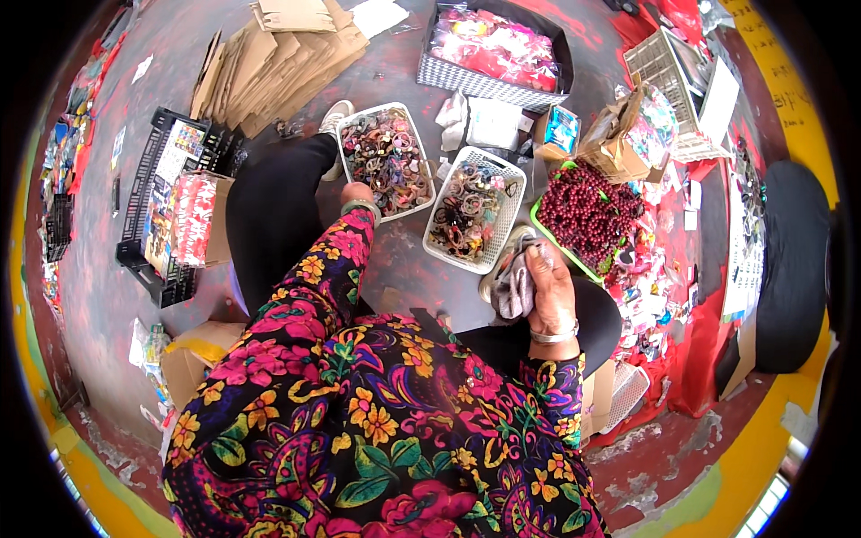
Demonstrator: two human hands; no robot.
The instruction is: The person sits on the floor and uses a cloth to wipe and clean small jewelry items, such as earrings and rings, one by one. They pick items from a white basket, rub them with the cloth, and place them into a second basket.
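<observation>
My right hand (pixel 549 285) grips a crumpled grey cloth (pixel 513 289), held above my right knee. My left hand (pixel 357 194) is at the near left edge of a white basket (pixel 430 199) full of hair ties in many colours; its fingers are hidden from view. Right of that stands a second white plastic basket (pixel 437 235), smaller and with holes in its walls, with more hair ties inside. A green-rimmed tray (pixel 536 215) heaped with dark red beads (pixel 587 213) lies just beyond my right hand.
Flattened cardboard (pixel 278 67) is stacked at the far left. At the back stands a patterned bin (pixel 484 82) of pink bagged goods. A black crate (pixel 134 242) is on the left. Open cardboard boxes (pixel 619 148) and scattered small packets (pixel 641 296) lie to the right.
</observation>
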